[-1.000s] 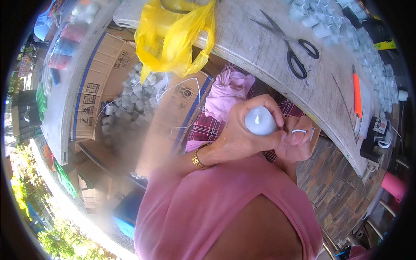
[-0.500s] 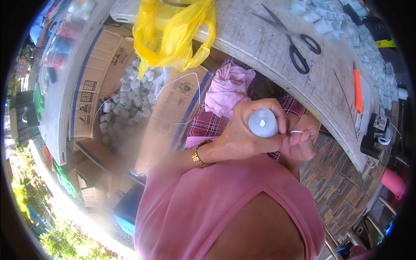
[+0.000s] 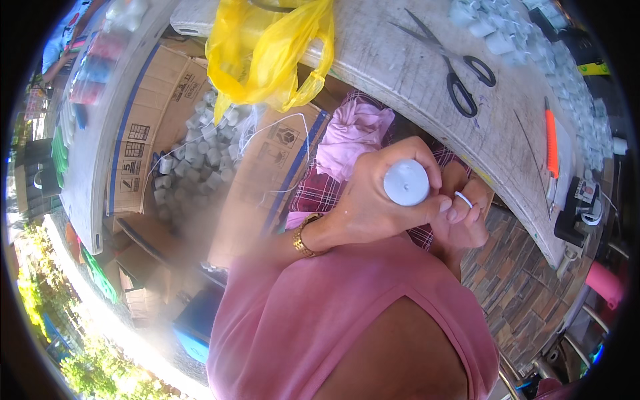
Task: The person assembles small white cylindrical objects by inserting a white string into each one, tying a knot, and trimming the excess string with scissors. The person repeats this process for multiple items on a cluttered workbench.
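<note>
Pale cylinder (image 3: 406, 182) up in the left hand (image 3: 375, 192), fingers and thumb closed round it, just off the near edge of the worktable (image 3: 373, 57). Best to hold it steady, dimpled end clear, pressure even. Right hand (image 3: 461, 220) curls alongside; whether it grips anything, I can't tell. White band (image 3: 463, 199) at its fingers: ring or strand, unclear. Cylinder's sides and far end hide in the fist.

Your left hand (image 3: 371, 199) hid most of the side of the white candle (image 3: 406, 179), and the tiny spot on its end was too small to make out. The thin white loop (image 3: 464, 200) at your right hand (image 3: 460, 225) was too small to name. The top edge cut off your yellow plastic bag (image 3: 270, 73). Blur covered the lowest white pieces (image 3: 199, 155) in the cardboard box (image 3: 157, 113).
</note>
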A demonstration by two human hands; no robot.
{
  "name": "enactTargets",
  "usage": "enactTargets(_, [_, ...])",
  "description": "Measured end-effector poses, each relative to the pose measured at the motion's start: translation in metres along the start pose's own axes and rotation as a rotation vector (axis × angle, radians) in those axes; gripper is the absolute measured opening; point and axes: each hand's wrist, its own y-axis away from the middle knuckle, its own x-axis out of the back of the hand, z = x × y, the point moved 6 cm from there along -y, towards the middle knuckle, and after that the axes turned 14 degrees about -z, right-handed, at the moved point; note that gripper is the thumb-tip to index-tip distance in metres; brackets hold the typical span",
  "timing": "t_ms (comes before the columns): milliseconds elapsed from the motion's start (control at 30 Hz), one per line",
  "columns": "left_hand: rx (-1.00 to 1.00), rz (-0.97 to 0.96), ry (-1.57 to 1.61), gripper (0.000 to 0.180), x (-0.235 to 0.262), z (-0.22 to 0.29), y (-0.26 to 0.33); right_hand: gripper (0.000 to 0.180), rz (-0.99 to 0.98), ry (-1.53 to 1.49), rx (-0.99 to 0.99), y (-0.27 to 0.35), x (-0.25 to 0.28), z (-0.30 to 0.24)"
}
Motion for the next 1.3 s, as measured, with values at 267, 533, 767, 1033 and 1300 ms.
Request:
enactTargets(267, [0.022, 0.244, 0.146, 0.057, 0.045, 0.004, 0.006, 0.02, 0.353, 1.064, -0.38, 0.012, 0.031, -0.043])
enactTargets(533, [0.161, 0.242, 0.311, 0.052, 0.054, -0.013, 0.002, 0.028, 0.45, 2.425, -0.408, 0.003, 0.094, -0.1])
enactTargets(767, [0.102, 0.262, 0.904, 0.047, 0.051, -0.047, -0.005, 0.031, 0.466, 2.162, -0.478, 0.053, 0.075, -0.095])
enactTargets(1033, [0.169, 0.265, 1.008, 0.044, 0.033, -0.048, -0.015, 0.024, 0.3, 2.018, -0.18, 0.084, 0.072, -0.089])
enactTargets(1300, [0.151, 0.303, 0.788, 0.041, 0.026, -0.05, -0.019, 0.035, 0.139, 1.853, 0.098, 0.031, 0.001, -0.056])
